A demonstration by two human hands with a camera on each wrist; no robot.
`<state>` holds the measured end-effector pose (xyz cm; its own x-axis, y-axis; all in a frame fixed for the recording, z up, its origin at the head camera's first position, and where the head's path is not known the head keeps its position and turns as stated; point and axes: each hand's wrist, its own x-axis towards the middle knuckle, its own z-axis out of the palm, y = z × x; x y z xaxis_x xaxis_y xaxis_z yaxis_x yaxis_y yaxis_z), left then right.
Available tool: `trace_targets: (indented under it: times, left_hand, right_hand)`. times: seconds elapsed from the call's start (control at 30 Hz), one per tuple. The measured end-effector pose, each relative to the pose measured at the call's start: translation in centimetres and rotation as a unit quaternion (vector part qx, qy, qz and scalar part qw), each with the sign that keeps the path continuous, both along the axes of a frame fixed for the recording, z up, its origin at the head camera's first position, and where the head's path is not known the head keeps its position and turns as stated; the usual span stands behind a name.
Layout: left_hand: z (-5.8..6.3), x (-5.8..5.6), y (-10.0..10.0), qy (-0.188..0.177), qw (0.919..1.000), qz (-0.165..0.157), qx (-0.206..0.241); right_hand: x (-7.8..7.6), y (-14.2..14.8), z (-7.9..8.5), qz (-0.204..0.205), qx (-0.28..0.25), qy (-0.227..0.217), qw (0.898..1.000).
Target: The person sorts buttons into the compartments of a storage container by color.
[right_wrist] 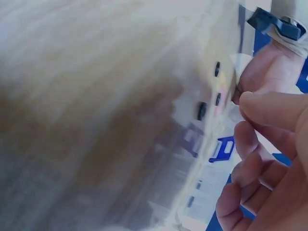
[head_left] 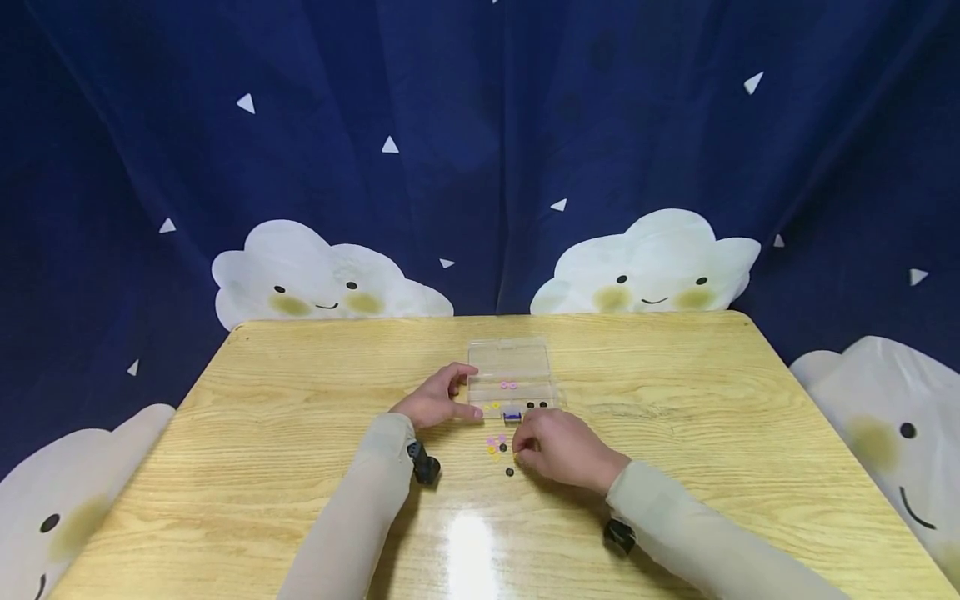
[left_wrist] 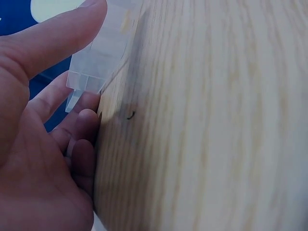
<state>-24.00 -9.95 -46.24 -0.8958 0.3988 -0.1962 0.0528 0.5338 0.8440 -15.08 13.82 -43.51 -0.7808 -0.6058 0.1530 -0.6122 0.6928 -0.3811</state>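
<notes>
A clear plastic box (head_left: pixel 510 388) lies with its lid (head_left: pixel 510 357) raised at the back. My left hand (head_left: pixel 437 398) holds its left end, thumb at the front corner and fingers at the side; the left wrist view shows the box's end (left_wrist: pixel 89 72) between them. My right hand (head_left: pixel 562 446) is in front of the box, thumb and index pinching a small yellow button (head_left: pixel 516 456), mostly hidden by the fingertips. Left of it lie a black button (head_left: pixel 503 447), pink buttons (head_left: pixel 491 441) and a yellow button (head_left: pixel 492 450); another black button (head_left: pixel 510 472) sits nearer.
Inside the box are pink buttons (head_left: pixel 508 385), yellow buttons (head_left: pixel 495 405) and black buttons (head_left: pixel 537 405) in separate compartments. A blue piece (head_left: pixel 512 416) is at the box's front middle. The wooden table (head_left: pixel 300 417) reaches back to a dark blue curtain (head_left: pixel 465 125) with white cloud shapes.
</notes>
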Motion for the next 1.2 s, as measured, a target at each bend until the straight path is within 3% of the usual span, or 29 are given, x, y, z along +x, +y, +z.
trace_targets:
  times: [0.33, 1.2]
  left_hand:
    - [0.2, 0.1, 0.1, 0.001, 1.0, 0.003, -0.008]
    - [0.1, 0.0, 0.0, 0.0, 1.0, 0.003, -0.009]
  right_hand:
    - [-0.7, 0.0, 1.7, -0.041, -0.035, -0.018, 0.998]
    - [-2.4, -1.0, 3.0, -0.075, -0.049, 0.025, 0.996]
